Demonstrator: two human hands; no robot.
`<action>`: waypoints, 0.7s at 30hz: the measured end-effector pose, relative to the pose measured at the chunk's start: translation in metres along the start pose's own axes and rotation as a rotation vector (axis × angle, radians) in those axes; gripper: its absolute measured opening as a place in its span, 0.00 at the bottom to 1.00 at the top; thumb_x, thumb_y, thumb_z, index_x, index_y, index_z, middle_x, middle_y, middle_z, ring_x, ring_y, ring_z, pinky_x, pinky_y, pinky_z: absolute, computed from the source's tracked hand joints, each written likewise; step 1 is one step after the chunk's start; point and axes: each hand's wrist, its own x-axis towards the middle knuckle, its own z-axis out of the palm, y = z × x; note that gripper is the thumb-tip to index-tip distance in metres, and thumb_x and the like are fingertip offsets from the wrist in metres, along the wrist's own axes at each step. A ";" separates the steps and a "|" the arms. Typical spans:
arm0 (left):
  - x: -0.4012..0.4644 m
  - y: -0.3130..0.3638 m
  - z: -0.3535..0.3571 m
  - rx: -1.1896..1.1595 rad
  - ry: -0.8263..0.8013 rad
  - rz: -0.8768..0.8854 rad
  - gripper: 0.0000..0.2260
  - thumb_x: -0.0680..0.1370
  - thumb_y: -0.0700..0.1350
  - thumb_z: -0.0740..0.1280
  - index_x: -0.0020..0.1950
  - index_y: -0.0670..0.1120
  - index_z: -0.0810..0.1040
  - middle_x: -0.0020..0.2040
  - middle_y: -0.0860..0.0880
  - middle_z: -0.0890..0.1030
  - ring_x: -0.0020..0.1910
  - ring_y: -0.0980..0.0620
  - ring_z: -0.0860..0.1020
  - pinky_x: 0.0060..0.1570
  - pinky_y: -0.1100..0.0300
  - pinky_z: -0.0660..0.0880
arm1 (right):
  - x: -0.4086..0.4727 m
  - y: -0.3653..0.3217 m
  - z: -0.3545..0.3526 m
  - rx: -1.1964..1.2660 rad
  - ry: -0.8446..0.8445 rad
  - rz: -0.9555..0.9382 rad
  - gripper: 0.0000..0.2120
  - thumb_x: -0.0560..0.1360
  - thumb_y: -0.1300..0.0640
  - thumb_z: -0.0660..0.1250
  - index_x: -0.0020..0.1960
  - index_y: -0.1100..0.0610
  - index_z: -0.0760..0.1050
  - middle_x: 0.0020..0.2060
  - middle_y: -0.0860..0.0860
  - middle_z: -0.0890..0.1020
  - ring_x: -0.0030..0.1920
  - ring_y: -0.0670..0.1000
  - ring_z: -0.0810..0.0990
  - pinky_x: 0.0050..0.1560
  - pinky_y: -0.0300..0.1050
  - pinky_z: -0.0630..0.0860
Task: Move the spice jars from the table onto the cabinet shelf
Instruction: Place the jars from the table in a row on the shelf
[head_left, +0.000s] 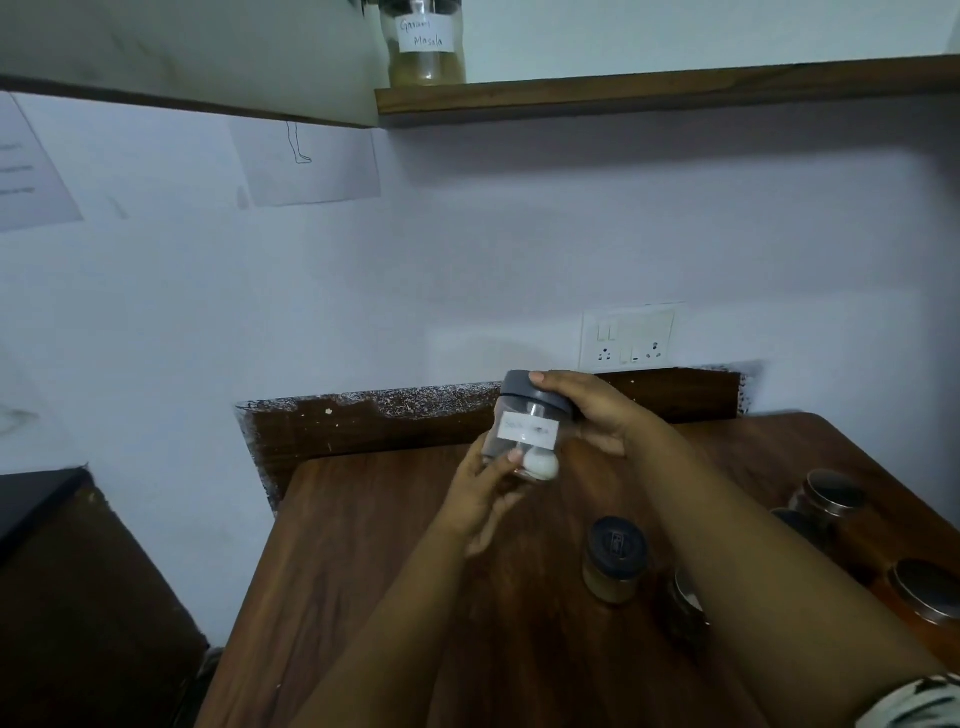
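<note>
A clear jar with a grey lid (527, 426) and a white label is held above the wooden table (363, 571), tilted. My right hand (592, 410) grips its lid from the right. My left hand (483, 499) holds its base from below left. Something white sits inside the jar. On the table stand a small jar with a black lid (615, 558), a jar partly hidden behind my right forearm (685, 597), and steel-lidded jars (831, 499) at the right. A jar labelled Garam Masala (423, 44) stands on the cabinet shelf (649, 93) above.
A socket and switch panel (628, 338) is on the wall behind the table. Paper sheets (306, 166) are stuck to the wall at the left. A dark surface (41, 499) lies at the lower left, beside the table.
</note>
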 end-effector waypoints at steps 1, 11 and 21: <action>0.000 0.002 0.001 -0.072 -0.028 -0.041 0.40 0.59 0.54 0.81 0.68 0.47 0.72 0.56 0.46 0.82 0.52 0.50 0.81 0.48 0.56 0.79 | 0.000 -0.002 -0.001 0.039 -0.041 0.010 0.20 0.71 0.51 0.72 0.57 0.61 0.78 0.48 0.57 0.82 0.47 0.53 0.81 0.47 0.49 0.79; 0.004 0.009 0.011 -0.125 -0.048 -0.037 0.43 0.55 0.56 0.83 0.65 0.48 0.73 0.55 0.46 0.82 0.50 0.50 0.82 0.46 0.57 0.80 | 0.005 -0.010 -0.007 0.075 -0.093 0.006 0.20 0.69 0.52 0.73 0.57 0.61 0.77 0.46 0.57 0.82 0.45 0.53 0.81 0.43 0.48 0.80; 0.016 0.014 0.019 -0.047 -0.001 0.044 0.39 0.58 0.54 0.83 0.65 0.49 0.73 0.58 0.46 0.81 0.56 0.50 0.80 0.52 0.56 0.79 | 0.010 -0.021 -0.009 0.146 -0.102 -0.020 0.21 0.72 0.51 0.69 0.60 0.62 0.77 0.52 0.59 0.82 0.51 0.56 0.82 0.54 0.54 0.80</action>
